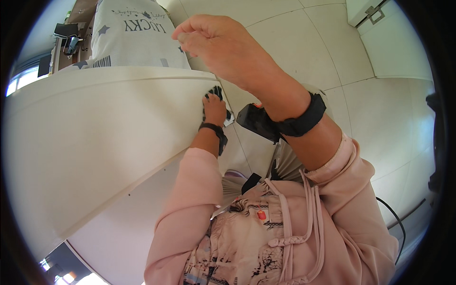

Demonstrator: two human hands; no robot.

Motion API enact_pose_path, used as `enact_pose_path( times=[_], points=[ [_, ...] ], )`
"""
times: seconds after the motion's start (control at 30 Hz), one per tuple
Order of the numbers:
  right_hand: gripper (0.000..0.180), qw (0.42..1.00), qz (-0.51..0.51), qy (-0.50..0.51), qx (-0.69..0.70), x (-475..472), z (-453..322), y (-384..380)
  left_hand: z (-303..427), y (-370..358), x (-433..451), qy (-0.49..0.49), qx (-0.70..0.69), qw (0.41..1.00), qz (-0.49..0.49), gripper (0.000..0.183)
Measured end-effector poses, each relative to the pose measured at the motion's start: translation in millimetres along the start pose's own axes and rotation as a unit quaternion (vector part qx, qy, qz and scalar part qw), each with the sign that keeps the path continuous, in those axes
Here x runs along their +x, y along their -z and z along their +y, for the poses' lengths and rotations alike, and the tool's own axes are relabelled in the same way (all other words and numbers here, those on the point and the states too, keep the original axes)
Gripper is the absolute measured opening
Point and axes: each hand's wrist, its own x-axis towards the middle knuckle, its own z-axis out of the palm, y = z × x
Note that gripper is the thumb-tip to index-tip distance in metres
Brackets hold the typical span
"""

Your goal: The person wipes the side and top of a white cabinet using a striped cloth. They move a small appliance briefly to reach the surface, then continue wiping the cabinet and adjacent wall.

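Note:
My left hand (215, 108) grips a black-and-white striped cloth (216, 91) and presses it against the right end of a large white furniture panel (117, 121). Part of the cloth is hidden beneath my fingers and palm. Higher up, my right hand (210, 41) is raised above the tiled floor, near the right edge of the bed. Its fingers are loosely curled, with a small gap by the thumb, and I see nothing in them. A black strap (306, 117) with a dark box-shaped device (258, 121) circles my right wrist; another black band (215, 133) is on the left.
Beyond the panel is a bed with a white printed cover (135, 46) bearing stars and writing. A black object (66, 30) sits on brown furniture at the far left. Pale floor tiles (285, 42) stretch to a white door (399, 50). A black cable (399, 221) curves at the lower right.

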Motion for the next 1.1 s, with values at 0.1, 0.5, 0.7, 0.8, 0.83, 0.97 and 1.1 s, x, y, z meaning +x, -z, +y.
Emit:
enact_pose_path(
  times=[0.1, 0.5, 0.7, 0.8, 0.83, 0.97, 1.1],
  points=[
    [0.028, 1.000, -0.005, 0.005, -0.013, -0.4, 3.0, -1.2, 21.6, -11.4, -31.7, -0.009, -0.008, 1.000, 0.023, 0.024],
    [0.026, 1.000, 0.015, 0.024, 0.002, -1.1, 7.8, -10.6, -7.4, 88.6, -58.7, 0.063, -0.032, 0.996, 0.058, 0.013],
    [0.026, 0.997, 0.051, 0.047, 0.021, -2.3, 2.8, -5.9, -64.1, 149.5, 22.3, 0.125, 0.003, 0.979, 0.162, 0.014],
    [0.027, 0.998, 0.044, 0.031, 0.018, -2.2, -3.0, 9.7, -87.9, 152.3, 50.6, 0.148, 0.006, 0.978, 0.144, 0.015],
    [0.029, 0.999, 0.035, 0.015, 0.014, -1.9, -5.0, 13.8, -94.8, 147.8, 56.7, 0.153, 0.005, 0.981, 0.116, 0.015],
    [0.026, 0.997, 0.057, 0.044, -0.005, 2.8, -8.8, 9.6, -108.4, 112.4, 85.1, 0.123, 0.054, 0.991, 0.027, 0.018],
    [0.022, 0.999, 0.052, 0.008, 0.013, 4.5, -7.4, 3.9, -101.5, 73.9, 124.3, 0.132, -0.028, 0.991, -0.006, 0.022]
  ],
)
